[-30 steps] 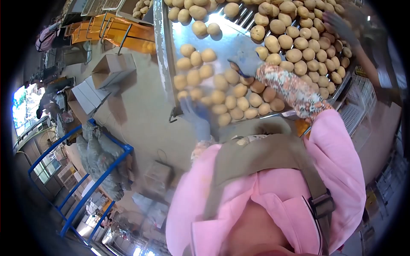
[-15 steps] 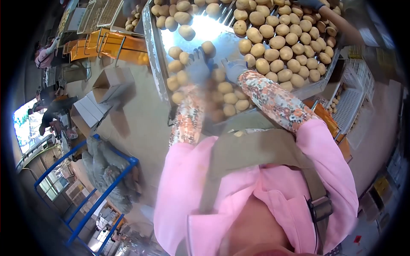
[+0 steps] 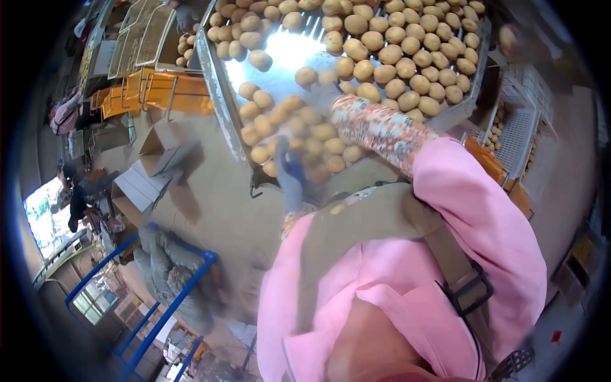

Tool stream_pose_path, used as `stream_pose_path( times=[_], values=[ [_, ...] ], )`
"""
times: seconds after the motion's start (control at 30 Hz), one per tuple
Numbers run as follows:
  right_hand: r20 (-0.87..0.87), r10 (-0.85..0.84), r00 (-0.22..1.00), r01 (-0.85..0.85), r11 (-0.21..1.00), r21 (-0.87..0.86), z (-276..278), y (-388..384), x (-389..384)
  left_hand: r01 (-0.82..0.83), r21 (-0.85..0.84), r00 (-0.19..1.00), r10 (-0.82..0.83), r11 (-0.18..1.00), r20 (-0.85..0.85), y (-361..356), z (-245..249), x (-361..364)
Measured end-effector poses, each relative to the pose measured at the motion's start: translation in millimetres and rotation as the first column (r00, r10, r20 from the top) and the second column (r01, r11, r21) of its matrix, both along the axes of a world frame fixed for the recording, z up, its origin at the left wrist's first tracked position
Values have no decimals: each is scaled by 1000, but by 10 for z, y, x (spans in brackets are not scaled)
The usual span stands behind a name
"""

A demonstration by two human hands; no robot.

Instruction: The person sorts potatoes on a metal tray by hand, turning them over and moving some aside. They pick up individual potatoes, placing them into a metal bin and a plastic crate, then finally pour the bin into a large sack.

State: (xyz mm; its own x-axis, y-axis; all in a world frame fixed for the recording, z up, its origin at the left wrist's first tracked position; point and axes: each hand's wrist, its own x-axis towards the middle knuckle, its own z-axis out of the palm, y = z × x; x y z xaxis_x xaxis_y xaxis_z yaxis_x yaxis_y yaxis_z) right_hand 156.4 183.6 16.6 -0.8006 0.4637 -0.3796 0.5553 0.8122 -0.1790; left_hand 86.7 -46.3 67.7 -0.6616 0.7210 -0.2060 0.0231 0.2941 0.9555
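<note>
Several round, tan potatoes [image 3: 407, 67] cover the right and back of a metal-edged tray [image 3: 221, 95]. A second group of potatoes [image 3: 261, 124] lies at its near left. My left hand [image 3: 289, 169], in a blue-grey glove, is at the tray's near edge beside this group; its fingers are smeared by motion. My right hand [image 3: 326, 94], also gloved, is farther in, near a few potatoes between the two groups. It is blurred and partly behind the patterned sleeve [image 3: 382, 127], so its grip is hidden.
Orange sheeting [image 3: 175, 95] and pale crates [image 3: 156, 35] stand at the upper left. An open cardboard box [image 3: 137, 184] is on the floor, near a blue frame [image 3: 172, 305] with grey sacks. White crates [image 3: 519, 121] stand at the right. People are at the far left.
My left hand has drawn back toward me, to the tray's near edge. My right hand has shifted slightly left. More potatoes now lie at the near left, and the view has shifted.
</note>
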Motion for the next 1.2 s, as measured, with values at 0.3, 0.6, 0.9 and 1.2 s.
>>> stream_pose_path(
  times=[0.3,0.6,0.9,1.2],
  values=[
    [-234,-960,-151,141,214,-967,436,-835,2367,-25,-120,993,39,992,115,-25,50,-126],
    [-350,-802,-484,412,144,-900,-167,-2007,4472,581,52,724,-487,812,-489,1121,-174,662],
    [-431,-893,128,616,412,-671,14,-1024,4447,585,-528,227,-750,616,-622,643,-135,656],
    [-115,-792,599,502,483,-717,399,-1007,2031,433,-574,243,-703,695,-668,62,-380,448]
  ],
)
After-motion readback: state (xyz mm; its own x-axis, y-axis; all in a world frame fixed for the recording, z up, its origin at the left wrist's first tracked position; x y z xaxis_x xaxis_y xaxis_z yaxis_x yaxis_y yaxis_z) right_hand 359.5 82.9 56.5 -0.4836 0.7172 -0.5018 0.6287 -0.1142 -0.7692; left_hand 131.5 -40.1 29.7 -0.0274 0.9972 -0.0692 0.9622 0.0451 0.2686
